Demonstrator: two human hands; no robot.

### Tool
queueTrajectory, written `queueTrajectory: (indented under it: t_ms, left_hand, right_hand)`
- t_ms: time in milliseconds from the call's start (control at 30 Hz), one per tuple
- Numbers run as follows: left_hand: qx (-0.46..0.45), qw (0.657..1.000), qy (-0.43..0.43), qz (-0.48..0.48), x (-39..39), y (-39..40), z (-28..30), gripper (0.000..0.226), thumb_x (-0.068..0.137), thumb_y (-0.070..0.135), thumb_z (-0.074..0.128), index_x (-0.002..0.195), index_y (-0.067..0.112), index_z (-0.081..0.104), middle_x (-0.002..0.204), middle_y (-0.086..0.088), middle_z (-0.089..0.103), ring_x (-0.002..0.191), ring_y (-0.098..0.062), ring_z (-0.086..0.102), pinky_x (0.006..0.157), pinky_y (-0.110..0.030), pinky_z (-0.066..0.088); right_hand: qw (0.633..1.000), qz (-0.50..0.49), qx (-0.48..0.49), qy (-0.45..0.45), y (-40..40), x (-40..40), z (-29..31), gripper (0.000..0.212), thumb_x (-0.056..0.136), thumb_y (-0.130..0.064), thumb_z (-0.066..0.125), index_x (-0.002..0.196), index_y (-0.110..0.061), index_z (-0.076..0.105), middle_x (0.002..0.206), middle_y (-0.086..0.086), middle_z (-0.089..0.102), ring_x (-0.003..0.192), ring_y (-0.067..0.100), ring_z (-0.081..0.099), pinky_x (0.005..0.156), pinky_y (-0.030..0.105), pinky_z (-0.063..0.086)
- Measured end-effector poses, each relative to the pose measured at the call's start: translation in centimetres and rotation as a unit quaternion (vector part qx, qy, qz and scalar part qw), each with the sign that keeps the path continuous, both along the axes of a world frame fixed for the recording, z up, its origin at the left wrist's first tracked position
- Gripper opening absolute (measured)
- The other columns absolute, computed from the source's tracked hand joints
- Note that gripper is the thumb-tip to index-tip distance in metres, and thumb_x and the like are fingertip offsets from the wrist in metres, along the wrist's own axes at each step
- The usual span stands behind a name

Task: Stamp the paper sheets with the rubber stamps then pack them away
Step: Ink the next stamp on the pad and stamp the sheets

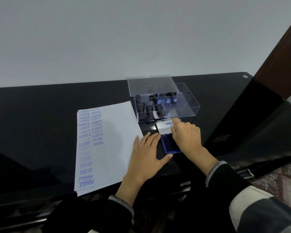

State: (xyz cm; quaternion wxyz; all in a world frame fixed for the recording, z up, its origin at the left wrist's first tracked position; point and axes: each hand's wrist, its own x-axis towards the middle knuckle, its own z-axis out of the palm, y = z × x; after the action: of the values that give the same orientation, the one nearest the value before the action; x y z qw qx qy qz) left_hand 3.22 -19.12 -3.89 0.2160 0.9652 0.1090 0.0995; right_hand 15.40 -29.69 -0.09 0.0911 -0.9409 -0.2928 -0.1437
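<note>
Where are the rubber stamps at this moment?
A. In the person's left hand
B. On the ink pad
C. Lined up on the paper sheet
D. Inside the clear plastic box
D: the rubber stamps lie inside the clear plastic box, whose lid is raised, while the left hand lies flat beside the ink pad.

On the desk, the sheets lie left of the left hand. The ink pad sits between both hands, under the right hand. Beyond it stands the box, stamps inside.
</note>
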Motion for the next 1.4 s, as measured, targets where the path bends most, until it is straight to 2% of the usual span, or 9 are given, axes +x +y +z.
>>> queueTrajectory:
  t_ms: [100,167,233,300,400,533,700,900,1400]
  left_hand:
    - [-0.022,1.000,0.000,-0.006,0.0,0.1,0.2,0.076,0.088,0.068,0.042,0.150,0.028,0.024,0.156,0.013,0.025,0.146,-0.008,0.008,0.120,-0.039,-0.003]
    - [-0.101,0.995,-0.024,-0.005,0.1,0.2,0.7,0.068,0.089,0.062,0.047,0.147,0.028,0.033,0.151,0.013,0.033,0.144,-0.007,0.016,0.120,-0.032,0.001]
    - [-0.221,0.972,-0.075,0.019,0.1,0.6,1.7,0.049,0.092,0.047,0.055,0.136,0.026,0.049,0.138,0.013,0.046,0.134,-0.005,0.034,0.115,-0.023,0.019]
    - [-0.262,0.956,-0.125,0.048,-0.2,1.6,2.8,0.029,0.094,0.031,0.059,0.122,0.024,0.060,0.121,0.016,0.056,0.117,-0.001,0.048,0.103,-0.013,0.033]
    - [-0.247,0.952,-0.158,0.085,-0.9,4.1,4.0,0.021,0.096,0.021,0.057,0.115,0.021,0.066,0.113,0.015,0.061,0.109,0.001,0.053,0.094,-0.005,0.033]
    - [-0.231,0.948,-0.162,0.145,-2.8,8.7,3.8,0.022,0.097,0.019,0.054,0.116,0.017,0.066,0.118,0.009,0.063,0.112,-0.004,0.054,0.096,-0.016,0.036]
    - [-0.198,0.943,-0.117,0.241,-6.2,13.6,2.3,0.024,0.098,0.020,0.050,0.119,0.023,0.063,0.122,0.008,0.058,0.099,-0.008,0.059,0.088,-0.030,0.049]
    - [-0.136,0.945,-0.103,0.280,-8.2,15.8,0.7,0.029,0.097,0.015,0.048,0.125,0.014,0.058,0.136,0.002,0.052,0.140,-0.014,0.031,0.107,-0.037,0.031]
    - [-0.086,0.947,-0.078,0.301,-8.3,15.8,-0.2,0.036,0.098,0.027,0.048,0.131,0.015,0.054,0.148,0.001,0.040,0.141,-0.017,0.028,0.114,-0.045,0.028]
  right_hand:
    - [0.999,-0.015,0.022,0.036,-0.3,0.4,-0.3,0.018,0.092,-0.013,0.045,0.076,-0.014,0.038,0.063,0.009,0.054,0.055,0.029,0.042,0.052,0.032,0.028]
    - [0.998,-0.021,0.041,0.046,-0.5,0.7,-0.4,0.017,0.093,-0.016,0.043,0.077,-0.014,0.038,0.066,0.009,0.055,0.060,0.032,0.047,0.054,0.033,0.031]
    - [0.999,-0.022,0.031,0.037,-0.5,0.6,-0.5,0.016,0.093,-0.017,0.043,0.078,-0.015,0.038,0.068,0.011,0.058,0.062,0.034,0.051,0.054,0.033,0.030]
    - [1.000,-0.019,0.012,0.019,-0.2,0.4,-0.6,0.015,0.092,-0.014,0.045,0.078,-0.014,0.038,0.066,0.012,0.059,0.057,0.033,0.049,0.052,0.032,0.028]
    - [1.000,-0.023,0.020,0.003,-0.1,0.4,-0.8,0.016,0.089,-0.010,0.049,0.076,-0.012,0.041,0.059,0.013,0.057,0.051,0.032,0.047,0.048,0.030,0.025]
    - [0.996,-0.040,0.059,0.051,-0.5,0.6,-1.0,0.016,0.093,-0.018,0.046,0.079,-0.012,0.044,0.064,0.008,0.057,0.057,0.030,0.049,0.053,0.032,0.034]
    - [0.999,-0.043,0.017,0.011,-0.1,0.2,-0.9,0.017,0.092,-0.014,0.046,0.078,-0.014,0.038,0.061,0.010,0.053,0.054,0.029,0.042,0.052,0.031,0.029]
    - [0.998,-0.048,0.015,0.024,0.1,0.3,-0.7,0.014,0.092,-0.014,0.044,0.079,-0.014,0.039,0.068,0.011,0.057,0.058,0.030,0.044,0.054,0.032,0.030]
    - [0.996,-0.048,0.031,0.070,0.5,0.5,0.4,0.019,0.090,-0.013,0.045,0.072,-0.013,0.039,0.070,0.009,0.053,0.065,0.032,0.048,0.058,0.034,0.035]
